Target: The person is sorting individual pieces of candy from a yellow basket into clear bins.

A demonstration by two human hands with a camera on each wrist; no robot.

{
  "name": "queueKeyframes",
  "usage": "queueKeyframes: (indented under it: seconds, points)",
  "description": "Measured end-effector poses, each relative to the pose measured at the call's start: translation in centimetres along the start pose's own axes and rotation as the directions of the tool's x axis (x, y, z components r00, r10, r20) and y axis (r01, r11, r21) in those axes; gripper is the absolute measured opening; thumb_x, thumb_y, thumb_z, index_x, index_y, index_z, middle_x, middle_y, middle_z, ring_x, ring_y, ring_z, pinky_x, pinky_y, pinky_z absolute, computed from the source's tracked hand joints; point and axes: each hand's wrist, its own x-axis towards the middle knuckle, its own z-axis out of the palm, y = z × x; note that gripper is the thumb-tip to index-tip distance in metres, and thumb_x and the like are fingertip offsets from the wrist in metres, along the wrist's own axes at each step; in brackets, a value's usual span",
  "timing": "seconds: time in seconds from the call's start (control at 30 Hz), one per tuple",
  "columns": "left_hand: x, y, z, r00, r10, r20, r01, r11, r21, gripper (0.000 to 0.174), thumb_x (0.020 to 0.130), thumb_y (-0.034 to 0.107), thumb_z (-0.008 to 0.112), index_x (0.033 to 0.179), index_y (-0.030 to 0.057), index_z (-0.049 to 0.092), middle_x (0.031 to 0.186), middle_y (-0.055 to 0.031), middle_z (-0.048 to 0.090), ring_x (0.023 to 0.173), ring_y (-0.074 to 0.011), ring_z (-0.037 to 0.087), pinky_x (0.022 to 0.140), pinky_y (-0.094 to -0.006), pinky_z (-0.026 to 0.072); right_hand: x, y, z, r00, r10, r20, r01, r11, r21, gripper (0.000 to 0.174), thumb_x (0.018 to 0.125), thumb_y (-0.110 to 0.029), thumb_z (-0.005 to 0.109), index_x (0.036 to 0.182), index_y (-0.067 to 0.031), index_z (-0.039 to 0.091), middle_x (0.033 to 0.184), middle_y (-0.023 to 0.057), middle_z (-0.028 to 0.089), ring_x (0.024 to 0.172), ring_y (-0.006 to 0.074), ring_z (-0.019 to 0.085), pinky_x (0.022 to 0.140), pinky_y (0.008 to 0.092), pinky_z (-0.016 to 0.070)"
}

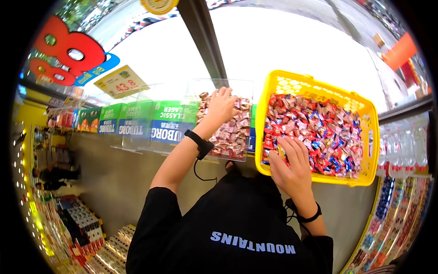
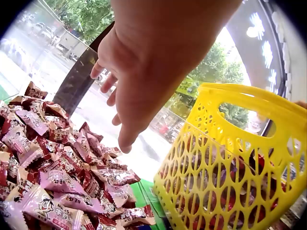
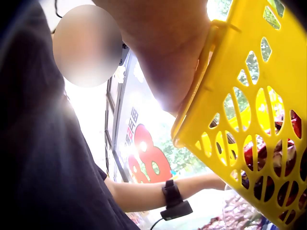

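In the head view my left hand is over a clear plastic box filled with wrapped candies. Its fingers are spread, and no candy shows in them. The left wrist view has this hand above the heaped pink and dark red candies, fingers loosely extended. My right hand reaches over the near-left corner of a yellow plastic basket, its fingers at the mixed red, blue and pink candies inside. In the right wrist view, the basket wall hides those fingers.
Green and blue Tuborg cartons line the ledge left of the candy box, below a price sign. Glass rises behind the ledge. Clear bottles stand right of the basket, with stocked shelves below.
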Motion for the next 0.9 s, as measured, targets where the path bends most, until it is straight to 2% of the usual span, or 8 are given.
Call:
queueKeyframes:
  seconds: [0.07, 0.23, 0.33, 0.43, 0.5, 0.57, 0.67, 0.9]
  points:
    - [-1.0, 0.3, -0.9, 0.992, 0.006, -0.122, -0.012, 0.999, -0.046, 0.038, 0.086, 0.038, 0.083, 0.115, 0.0129, 0.079, 0.134, -0.0118, 0.069, 0.131, -0.0340, 0.060, 0.111, -0.0531, 0.0473, 0.0, -0.1, -0.1, 1.000, -0.016, 0.026, 0.015, 1.000, 0.026, 0.025, 0.086, -0.008, 0.078, 0.110, -0.0046, 0.074, 0.139, 0.0179, 0.065, 0.133, 0.0362, 0.061, 0.116, 0.0571, 0.0445]
    - [-2.9, 3.5, -8.8, 0.947, -0.084, -0.310, -0.046, 0.919, -0.392, 0.031, 0.089, 0.030, 0.083, 0.115, 0.0134, 0.079, 0.130, -0.0113, 0.070, 0.125, -0.0323, 0.065, 0.104, -0.0498, 0.0519, 0.2, 0.6, -2.1, 0.995, -0.006, 0.095, -0.006, 0.993, 0.122, 0.027, 0.082, -0.006, 0.082, 0.108, -0.0062, 0.075, 0.136, 0.0166, 0.066, 0.130, 0.0369, 0.062, 0.113, 0.0553, 0.0475]
    - [-4.0, 6.5, -12.6, 0.921, -0.099, -0.376, -0.105, 0.867, -0.487, 0.030, 0.092, 0.025, 0.081, 0.119, 0.0118, 0.077, 0.133, -0.0141, 0.068, 0.122, -0.0356, 0.063, 0.107, -0.0492, 0.0493, -0.2, 2.4, -3.4, 0.990, -0.021, 0.136, 0.011, 0.997, 0.072, 0.028, 0.081, -0.006, 0.083, 0.108, -0.0068, 0.075, 0.134, 0.0164, 0.067, 0.125, 0.0379, 0.064, 0.112, 0.0546, 0.0480]
    - [-4.7, 10.4, -13.0, 0.899, -0.013, -0.438, -0.248, 0.809, -0.532, 0.036, 0.092, 0.030, 0.082, 0.122, 0.0129, 0.074, 0.132, -0.0140, 0.065, 0.130, -0.0380, 0.059, 0.112, -0.0532, 0.0459, -0.8, 4.2, -4.0, 0.984, 0.003, 0.178, -0.013, 0.998, 0.056, 0.028, 0.081, -0.005, 0.082, 0.109, -0.0061, 0.075, 0.134, 0.0171, 0.067, 0.125, 0.0391, 0.063, 0.111, 0.0545, 0.0475]
    - [-4.7, 12.8, -12.2, 0.890, 0.078, -0.449, -0.353, 0.742, -0.570, 0.039, 0.091, 0.033, 0.082, 0.123, 0.0129, 0.071, 0.136, -0.0131, 0.061, 0.134, -0.0378, 0.055, 0.116, -0.0557, 0.0422, -1.2, 4.7, -3.8, 0.980, 0.030, 0.194, -0.046, 0.996, 0.079, 0.028, 0.082, -0.005, 0.081, 0.109, -0.0053, 0.075, 0.134, 0.0176, 0.067, 0.126, 0.0401, 0.062, 0.110, 0.0544, 0.0471]
    - [-4.6, 14.8, -11.7, 0.907, 0.135, -0.398, -0.368, 0.712, -0.598, 0.039, 0.090, 0.034, 0.081, 0.120, 0.0113, 0.071, 0.138, -0.0128, 0.061, 0.138, -0.0364, 0.053, 0.120, -0.0555, 0.0385, -1.5, 5.1, -3.6, 0.976, 0.064, 0.210, -0.092, 0.988, 0.128, 0.027, 0.083, -0.005, 0.080, 0.109, -0.0043, 0.076, 0.134, 0.0180, 0.067, 0.126, 0.0414, 0.062, 0.109, 0.0542, 0.0469]
    - [-4.5, 16.7, -10.8, 0.913, 0.204, -0.352, -0.378, 0.748, -0.546, 0.038, 0.089, 0.032, 0.079, 0.120, 0.0105, 0.072, 0.138, -0.0125, 0.061, 0.140, -0.0349, 0.052, 0.124, -0.0555, 0.0347, -2.0, 5.7, -2.7, 0.978, 0.070, 0.194, -0.102, 0.982, 0.160, 0.023, 0.085, -0.006, 0.078, 0.108, -0.0028, 0.076, 0.133, 0.0185, 0.067, 0.124, 0.0434, 0.062, 0.108, 0.0545, 0.0471]
    - [-4.4, 16.9, -11.0, 0.950, 0.179, -0.257, -0.289, 0.817, -0.499, 0.031, 0.090, 0.026, 0.075, 0.116, 0.0109, 0.073, 0.138, -0.0112, 0.062, 0.141, -0.0327, 0.052, 0.125, -0.0535, 0.0328, -1.9, 5.7, -2.7, 0.981, 0.062, 0.183, -0.103, 0.969, 0.225, 0.022, 0.085, -0.005, 0.078, 0.106, -0.0022, 0.074, 0.131, 0.0180, 0.067, 0.123, 0.0424, 0.062, 0.107, 0.0543, 0.0486]
